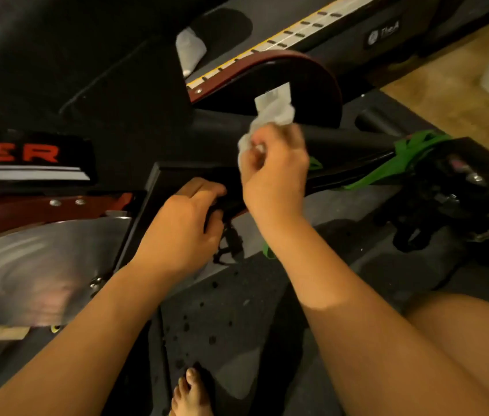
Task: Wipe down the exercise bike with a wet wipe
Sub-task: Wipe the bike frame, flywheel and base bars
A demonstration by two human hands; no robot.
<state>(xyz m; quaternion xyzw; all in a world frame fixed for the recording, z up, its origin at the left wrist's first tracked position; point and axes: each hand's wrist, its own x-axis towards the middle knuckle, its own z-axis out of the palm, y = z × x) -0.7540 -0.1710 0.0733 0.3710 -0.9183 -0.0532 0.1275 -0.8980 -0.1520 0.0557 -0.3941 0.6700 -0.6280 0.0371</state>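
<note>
The right hand (273,172) pinches a crumpled wet wipe (267,121) above the exercise bike (135,121); the left hand (183,223) grips its black frame bar.

We record: black-and-red metal exercise bike (111,94), with a brushed silver flywheel disc (33,265) at lower left. Right hand (273,172) pinches a crumpled white wet wipe (271,117) in front of the bike's dark red curved cover (312,63). Left hand (183,223) grips a black bar of the bike. Green fabric strap (411,148) at right. Bare foot (190,394) on a speckled dark rubber mat (237,310).
</note>
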